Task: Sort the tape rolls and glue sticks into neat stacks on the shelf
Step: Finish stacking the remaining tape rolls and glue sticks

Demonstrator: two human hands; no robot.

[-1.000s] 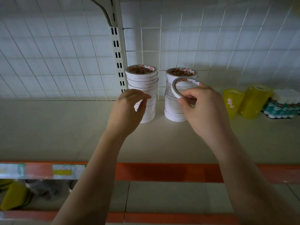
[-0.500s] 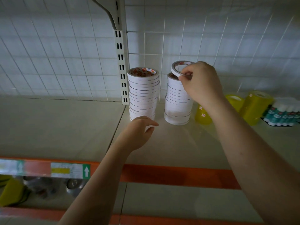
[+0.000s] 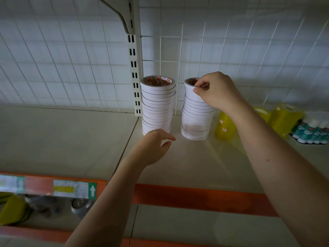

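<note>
Right hand (image 3: 218, 93) pinching top tape roll (image 3: 191, 84), left hand (image 3: 151, 147) loose beside yellow rolls (image 3: 225, 128).

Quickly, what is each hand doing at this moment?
Left hand: open, holding nothing.
Right hand: pinching the top tape roll.

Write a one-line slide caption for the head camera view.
Right hand pinches the top roll on the right tape stack; left hand hangs open near the left stack.
</note>
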